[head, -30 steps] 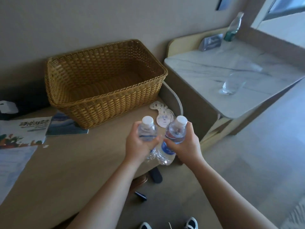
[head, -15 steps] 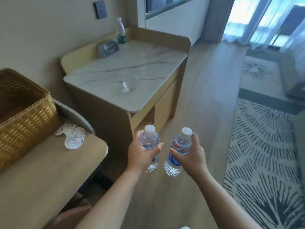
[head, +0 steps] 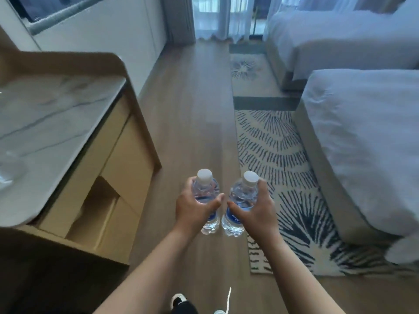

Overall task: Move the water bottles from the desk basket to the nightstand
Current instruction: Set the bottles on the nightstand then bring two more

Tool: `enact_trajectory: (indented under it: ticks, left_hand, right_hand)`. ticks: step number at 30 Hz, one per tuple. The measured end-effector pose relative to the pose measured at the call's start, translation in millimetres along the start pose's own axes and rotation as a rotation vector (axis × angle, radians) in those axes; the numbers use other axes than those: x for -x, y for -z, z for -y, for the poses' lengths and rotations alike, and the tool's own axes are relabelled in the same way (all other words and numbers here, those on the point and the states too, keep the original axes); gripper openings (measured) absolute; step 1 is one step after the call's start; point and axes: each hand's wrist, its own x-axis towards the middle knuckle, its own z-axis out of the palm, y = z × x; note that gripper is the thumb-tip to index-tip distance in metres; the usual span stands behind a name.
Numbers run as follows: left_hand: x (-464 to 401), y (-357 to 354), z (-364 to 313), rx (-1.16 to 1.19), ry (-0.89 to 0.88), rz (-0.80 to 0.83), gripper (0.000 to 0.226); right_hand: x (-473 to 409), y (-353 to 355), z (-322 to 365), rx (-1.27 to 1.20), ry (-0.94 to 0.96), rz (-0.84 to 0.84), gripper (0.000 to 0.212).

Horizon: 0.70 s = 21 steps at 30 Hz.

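Two small clear water bottles with white caps and blue labels are held upright side by side over the wooden floor. My left hand (head: 192,209) grips the left bottle (head: 205,186) around its middle. The right bottle (head: 244,191) is wrapped the same way by my right hand (head: 256,211). The two bottles almost touch at their bases. Neither the wicker basket nor a nightstand is in view.
A marble-topped cabinet (head: 45,123) with wooden sides stands to the left, a clear glass (head: 9,168) on it. Two white beds (head: 367,141) fill the right side. A patterned rug (head: 285,177) lies beside them. A strip of wooden floor (head: 195,109) runs ahead toward curtains.
The view has swung right, away from the desk and wicker basket, which have left the frame. The beds and rug have come into view. Both hands still carry the bottles.
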Motion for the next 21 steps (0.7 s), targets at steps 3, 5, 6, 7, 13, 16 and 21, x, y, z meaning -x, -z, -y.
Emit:
enact_trajectory:
  ticks: [3,5,6,7,13,16,21]
  left_hand:
    - [-29,-30,-2,0.005,-0.013,0.047,0.05]
    - [-52,-48,1,0.008,-0.015,0.086,0.05]
    - [-65,-56,2,0.01,-0.021,0.104,0.051]
    - [-79,-63,3,0.009,-0.028,0.118,0.053]
    - [-195,-102,2,0.01,-0.059,0.125,0.065]
    - [-266,-113,-4,0.02,-0.067,0.12,0.06]
    - [-366,-126,-26,0.005,-0.105,0.114,0.059]
  right_hand:
    - [-27,13,-16,0.026,-0.046,-0.043,0.073]
    - [-50,16,-25,0.022,-0.075,-0.074,0.072]
    - [-63,17,-28,0.027,-0.08,-0.093,0.072]
    - [-78,16,-31,0.032,-0.084,-0.108,0.073]
    - [-198,1,-40,0.027,-0.116,-0.134,0.071]
    - [-272,-10,-31,-0.012,-0.126,-0.11,0.071]
    - [-369,-20,-17,-0.042,-0.097,-0.125,0.072]
